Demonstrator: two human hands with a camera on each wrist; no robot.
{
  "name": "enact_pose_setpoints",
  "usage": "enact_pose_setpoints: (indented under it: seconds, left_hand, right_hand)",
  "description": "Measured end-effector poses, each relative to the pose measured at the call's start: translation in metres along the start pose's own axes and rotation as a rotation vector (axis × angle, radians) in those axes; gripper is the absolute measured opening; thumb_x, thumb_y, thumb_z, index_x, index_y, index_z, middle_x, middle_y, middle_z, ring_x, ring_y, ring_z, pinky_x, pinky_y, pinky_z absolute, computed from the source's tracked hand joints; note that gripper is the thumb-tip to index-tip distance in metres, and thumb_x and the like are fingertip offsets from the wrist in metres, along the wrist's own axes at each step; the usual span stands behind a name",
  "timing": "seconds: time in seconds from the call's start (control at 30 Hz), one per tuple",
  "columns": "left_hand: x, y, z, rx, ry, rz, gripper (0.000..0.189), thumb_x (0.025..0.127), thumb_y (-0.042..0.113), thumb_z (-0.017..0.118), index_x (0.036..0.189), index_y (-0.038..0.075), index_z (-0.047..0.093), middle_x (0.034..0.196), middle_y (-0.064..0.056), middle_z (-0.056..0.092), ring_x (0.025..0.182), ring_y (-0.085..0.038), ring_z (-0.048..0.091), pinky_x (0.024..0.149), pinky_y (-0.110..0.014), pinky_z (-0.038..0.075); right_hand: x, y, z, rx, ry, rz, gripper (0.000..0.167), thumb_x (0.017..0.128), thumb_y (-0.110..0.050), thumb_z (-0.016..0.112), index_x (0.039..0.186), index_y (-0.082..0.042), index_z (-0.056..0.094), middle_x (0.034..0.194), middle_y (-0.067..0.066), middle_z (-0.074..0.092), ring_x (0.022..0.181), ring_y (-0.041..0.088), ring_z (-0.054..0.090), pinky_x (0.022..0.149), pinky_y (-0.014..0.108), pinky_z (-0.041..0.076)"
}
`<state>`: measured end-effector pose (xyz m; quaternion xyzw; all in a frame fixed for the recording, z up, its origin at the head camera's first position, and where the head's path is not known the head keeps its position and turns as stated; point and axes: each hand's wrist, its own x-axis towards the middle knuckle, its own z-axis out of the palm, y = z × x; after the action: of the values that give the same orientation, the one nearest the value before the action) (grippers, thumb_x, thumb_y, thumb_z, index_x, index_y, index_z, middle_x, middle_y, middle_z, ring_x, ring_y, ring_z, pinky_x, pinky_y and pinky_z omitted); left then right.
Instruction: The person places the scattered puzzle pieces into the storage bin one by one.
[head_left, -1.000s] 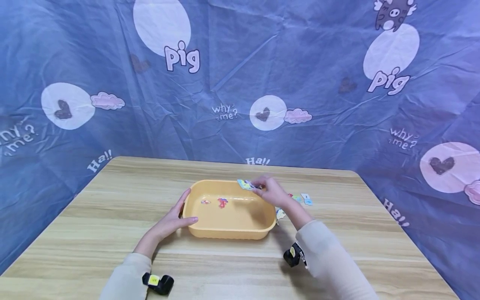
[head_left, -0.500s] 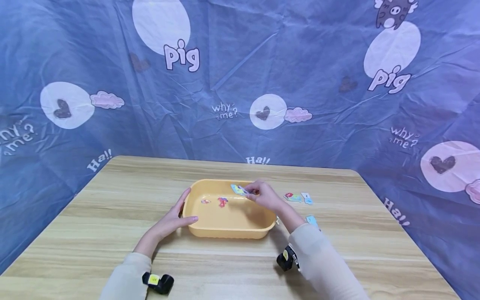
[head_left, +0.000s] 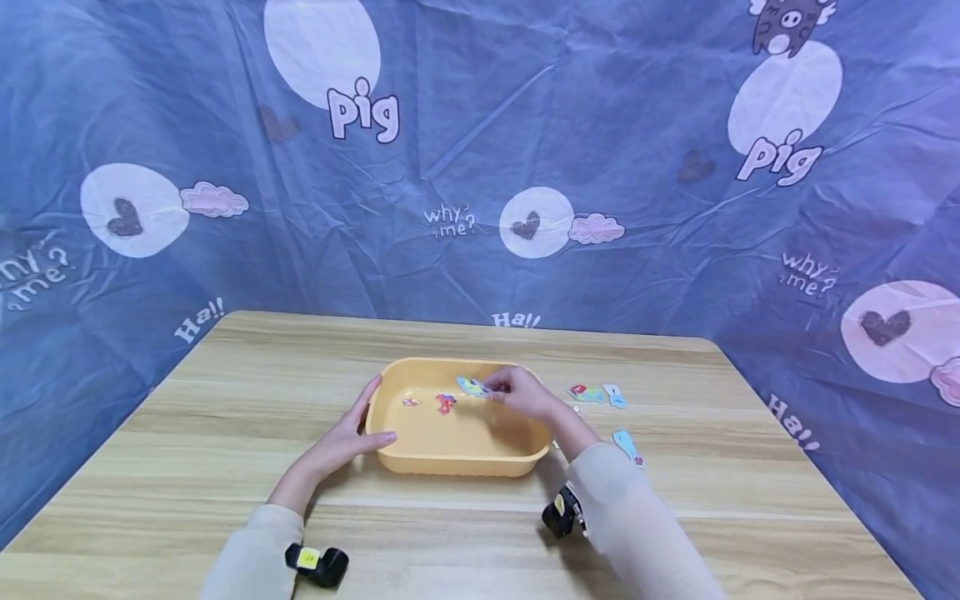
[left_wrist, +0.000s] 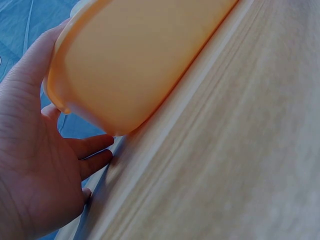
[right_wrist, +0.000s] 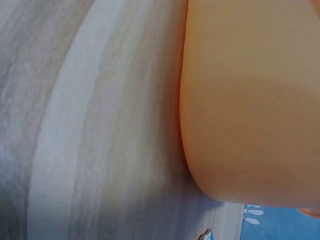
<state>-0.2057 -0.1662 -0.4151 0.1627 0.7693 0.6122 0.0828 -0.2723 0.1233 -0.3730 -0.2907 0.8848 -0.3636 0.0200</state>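
Observation:
In the head view a yellow plastic basin (head_left: 465, 467) stands on the wooden table. My left hand (head_left: 341, 437) grips its left end, thumb over the rim and fingers along the outer wall. The left wrist view shows that hand (left_wrist: 50, 155) from the palm side, against the basin's wall (left_wrist: 120, 65). My right hand (head_left: 525, 396) reaches over the right half of the basin and pinches a flat blue-and-yellow cutout piece (head_left: 471, 386). A red-and-blue piece (head_left: 446, 404) and a small pinkish piece (head_left: 411, 402) lie on the basin floor. In the right wrist view the basin's wall (right_wrist: 250, 110) hides this hand.
Right of the basin lie a red-and-green piece (head_left: 587, 393), a light-blue piece (head_left: 614, 395) and a longer blue piece (head_left: 628, 447). Small bits of others peek out beside the right forearm. A blue printed cloth (head_left: 450, 275) hangs behind the table (head_left: 300, 350).
My right hand has moved left and lower over the basin with the cutout piece, uncovering more pieces on the table at right. The left hand and basin have stayed put.

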Motion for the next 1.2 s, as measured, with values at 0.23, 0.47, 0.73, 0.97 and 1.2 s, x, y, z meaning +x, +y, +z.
enact_pose_setpoints:
  seconds: [0.23,0.47,0.73,0.97,1.2]
  left_hand:
    - [0.0,0.0,0.0,0.009,0.004,-0.004,0.088,0.077,0.021,0.064,0.14,0.022,0.003,0.141,-0.017,0.003,0.126,-0.03,0.006,0.099,-0.048,0.006]
    - [0.0,0.001,0.0,0.002,0.002,-0.003,0.088,0.077,0.02,0.065,0.14,0.024,0.003,0.141,-0.017,0.002,0.126,-0.03,0.006,0.098,-0.048,0.006]
    - [0.0,0.0,-0.001,0.005,0.001,-0.006,0.089,0.076,0.021,0.065,0.14,0.022,0.003,0.141,-0.018,0.002,0.126,-0.031,0.005,0.098,-0.049,0.005]
    - [0.0,0.0,-0.001,0.021,0.003,-0.022,0.09,0.075,0.025,0.066,0.14,0.023,0.003,0.142,-0.016,0.001,0.126,-0.029,0.005,0.098,-0.049,0.005]
    - [-0.001,0.001,-0.001,0.022,0.014,-0.028,0.09,0.074,0.025,0.067,0.139,0.026,0.005,0.142,-0.012,0.002,0.127,-0.027,0.005,0.099,-0.048,0.006]
  right_hand:
    - [0.002,0.001,0.005,-0.092,-0.019,0.025,0.012,0.073,0.003,0.061,0.084,0.002,0.065,0.075,0.007,0.061,0.068,0.012,0.052,0.064,0.023,0.044]
    - [0.003,0.001,0.007,-0.115,-0.027,0.046,0.011,0.074,0.001,0.061,0.084,0.002,0.065,0.071,0.002,0.058,0.067,0.011,0.049,0.062,0.023,0.043]
    - [0.003,0.002,0.009,-0.225,-0.042,0.059,0.009,0.072,-0.001,0.063,0.081,0.0,0.064,0.071,0.001,0.057,0.067,0.013,0.05,0.065,0.026,0.043]
    - [0.003,0.001,0.009,-0.276,-0.044,0.065,0.006,0.071,0.0,0.063,0.076,-0.002,0.063,0.066,0.0,0.054,0.063,0.014,0.047,0.061,0.026,0.041]
    - [0.004,0.001,0.011,-0.327,-0.049,0.095,0.006,0.07,-0.001,0.063,0.074,-0.004,0.064,0.067,-0.001,0.056,0.063,0.014,0.049,0.061,0.026,0.042]
